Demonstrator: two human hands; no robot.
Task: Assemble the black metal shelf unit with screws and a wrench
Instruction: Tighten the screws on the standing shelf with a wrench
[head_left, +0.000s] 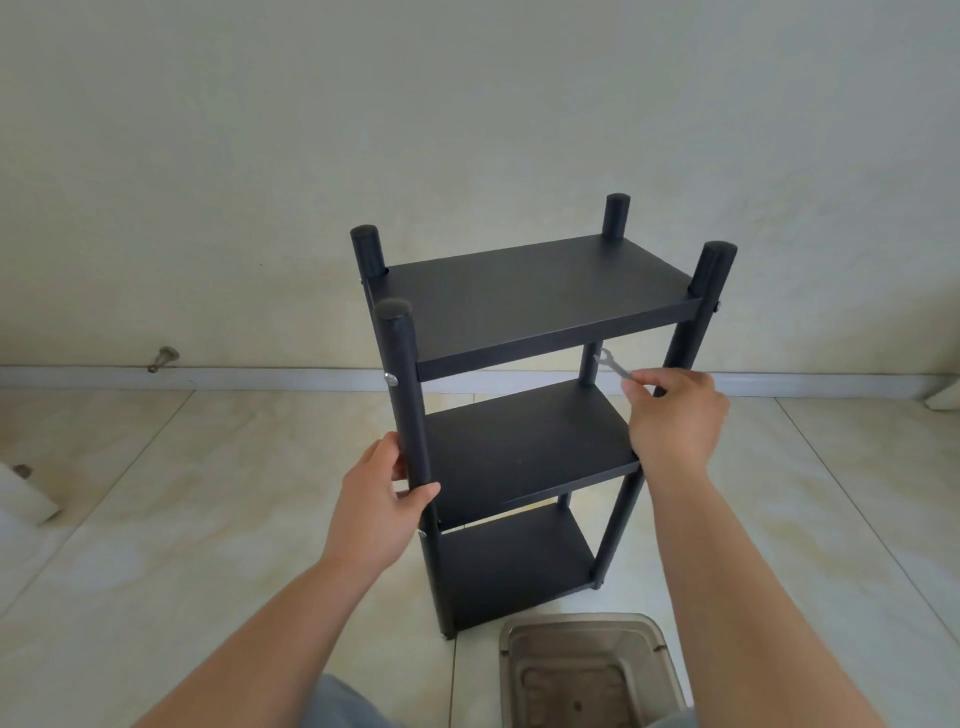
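Tiled floor (156, 545); wrench (613, 368) in right-hand fingers (641, 387), beside shelf unit (530, 296).

Bare home room; plain wall (467, 104), glossy tiled floor (156, 519), wall-mounted doorstop (163, 359)

Soft, even daylight; sharp, wide-angle picture.
The wall (467, 104) and floor tiles (156, 519) are evenly lit with faint shadows, no glare; the baseboard (208, 376) bows slightly, and the edges darken and stretch.
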